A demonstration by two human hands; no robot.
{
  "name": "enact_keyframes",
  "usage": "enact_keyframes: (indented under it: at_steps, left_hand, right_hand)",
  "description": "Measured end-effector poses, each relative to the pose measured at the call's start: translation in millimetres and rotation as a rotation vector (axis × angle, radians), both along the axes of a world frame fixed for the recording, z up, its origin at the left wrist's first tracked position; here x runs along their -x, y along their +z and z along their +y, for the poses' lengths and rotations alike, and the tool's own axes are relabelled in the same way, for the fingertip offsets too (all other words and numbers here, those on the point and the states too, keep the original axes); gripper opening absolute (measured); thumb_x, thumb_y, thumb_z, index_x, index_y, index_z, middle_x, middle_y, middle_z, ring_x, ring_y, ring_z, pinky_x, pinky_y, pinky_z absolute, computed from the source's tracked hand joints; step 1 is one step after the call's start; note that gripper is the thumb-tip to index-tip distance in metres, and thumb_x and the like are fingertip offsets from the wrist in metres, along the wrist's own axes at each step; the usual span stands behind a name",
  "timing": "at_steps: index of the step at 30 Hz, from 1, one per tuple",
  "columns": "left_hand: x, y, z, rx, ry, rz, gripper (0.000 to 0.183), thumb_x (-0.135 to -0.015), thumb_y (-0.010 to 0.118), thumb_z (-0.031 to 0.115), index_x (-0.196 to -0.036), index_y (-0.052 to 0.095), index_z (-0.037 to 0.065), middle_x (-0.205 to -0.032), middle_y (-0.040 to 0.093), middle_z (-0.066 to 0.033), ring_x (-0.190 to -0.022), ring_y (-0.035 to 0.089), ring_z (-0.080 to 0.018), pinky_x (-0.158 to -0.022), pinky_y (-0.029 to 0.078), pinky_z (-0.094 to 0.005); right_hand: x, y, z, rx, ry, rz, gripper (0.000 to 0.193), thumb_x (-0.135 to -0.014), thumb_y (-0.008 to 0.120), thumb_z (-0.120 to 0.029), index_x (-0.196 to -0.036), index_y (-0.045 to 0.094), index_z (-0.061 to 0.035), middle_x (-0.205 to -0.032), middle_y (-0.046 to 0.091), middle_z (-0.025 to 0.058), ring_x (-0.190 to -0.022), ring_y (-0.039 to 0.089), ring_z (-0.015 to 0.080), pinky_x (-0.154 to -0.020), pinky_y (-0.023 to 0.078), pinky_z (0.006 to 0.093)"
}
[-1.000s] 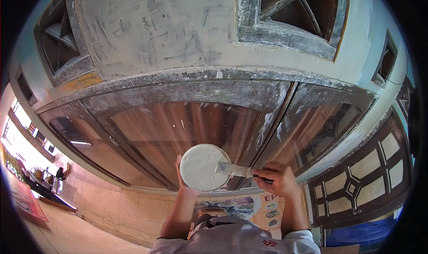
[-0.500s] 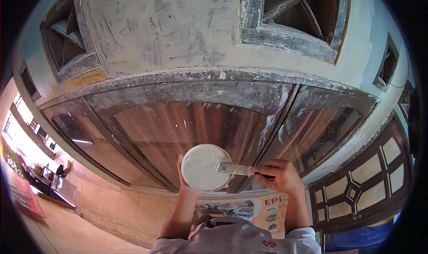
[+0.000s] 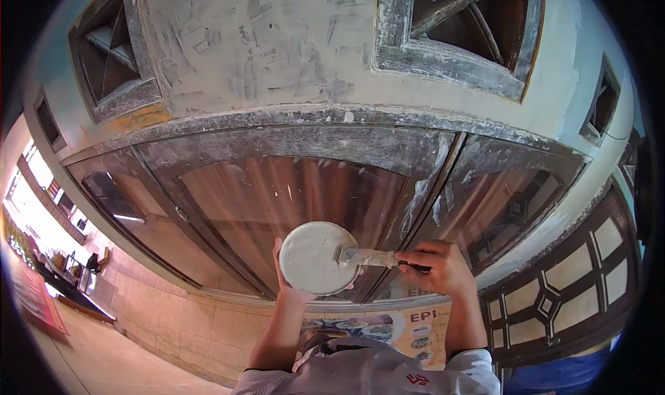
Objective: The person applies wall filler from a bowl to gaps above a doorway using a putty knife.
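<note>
Now | left hand [image 3: 285, 288] spread around tub [image 3: 325, 293], glazed door [image 3: 239, 187] beyond tub | right hand [image 3: 443, 269] pinches putty knife [image 3: 372, 256] right of tub | white paste [image 3: 306, 255] looks soft, slippery; tub probably weighty: support base

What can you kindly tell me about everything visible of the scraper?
The scraper has a flat, squared, grey, metal-looking blade, a pale, crusted-looking middle section and a dark handle, mostly hidden by the person's right grip, which holds it. It lies nearly level across the picture, blade pointing left over the right side of the white paste in the round container. Whether the blade touches the paste is unclear from this angle.
</note>
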State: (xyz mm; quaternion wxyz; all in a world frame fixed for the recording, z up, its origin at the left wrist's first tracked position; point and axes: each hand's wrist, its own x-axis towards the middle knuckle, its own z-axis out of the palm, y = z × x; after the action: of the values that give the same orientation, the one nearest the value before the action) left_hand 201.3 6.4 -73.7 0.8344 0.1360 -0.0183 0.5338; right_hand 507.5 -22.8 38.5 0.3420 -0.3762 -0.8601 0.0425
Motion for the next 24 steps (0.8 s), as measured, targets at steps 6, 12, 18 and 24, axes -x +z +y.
enact_keyframes:
  at_steps: [6,12,18,24]
  left_hand:
    - [0.8,2.4,0.1,-0.008,0.012,0.043,0.096,-0.089,0.042,0.083,-0.154,0.042,0.012,-0.154,0.043,-0.027,-0.119,0.049,-0.0706,-0.079,0.048,-0.0832]
    - [5.4,2.4,4.0,-0.12,-0.06,0.035,0.096,-0.087,0.043,0.084,-0.154,0.044,0.015,-0.157,0.043,-0.0223,-0.129,0.046,-0.0627,-0.088,0.044,-0.0844]
    - [2.7,16.3,-3.8,-0.19,-0.075,-0.046,0.098,-0.088,0.042,0.084,-0.155,0.042,0.013,-0.157,0.041,-0.0237,-0.127,0.046,-0.0664,-0.092,0.045,-0.0806]
    - [-7.8,54.4,-4.8,-0.311,-0.083,-0.025,0.099,-0.09,0.039,0.085,-0.156,0.039,0.011,-0.157,0.041,-0.026,-0.132,0.044,-0.0643,-0.096,0.042,-0.0808]
  right_hand:
    - [0.1,-4.3,9.7,-0.083,-0.008,0.004,0.025,-0.077,0.087,-0.017,-0.102,0.082,-0.016,-0.074,0.065,0.002,-0.054,0.063,0.0208,-0.047,0.051,0.0348]
    - [2.4,5.2,10.4,-0.089,0.002,-0.011,0.024,-0.078,0.086,-0.017,-0.102,0.081,-0.0162,-0.074,0.065,0.0044,-0.054,0.063,0.0216,-0.048,0.051,0.035]
    - [-6.6,29.1,6.1,0.059,0.072,0.089,0.022,-0.086,0.08,-0.016,-0.107,0.079,-0.0102,-0.077,0.071,0.0074,-0.059,0.068,0.0255,-0.053,0.052,0.0347]
    - [-19.0,35.8,11.0,0.364,0.053,0.18,0.023,-0.1,0.068,-0.021,-0.112,0.075,-0.0029,-0.073,0.072,0.0112,-0.061,0.07,0.0195,-0.056,0.052,0.0326]
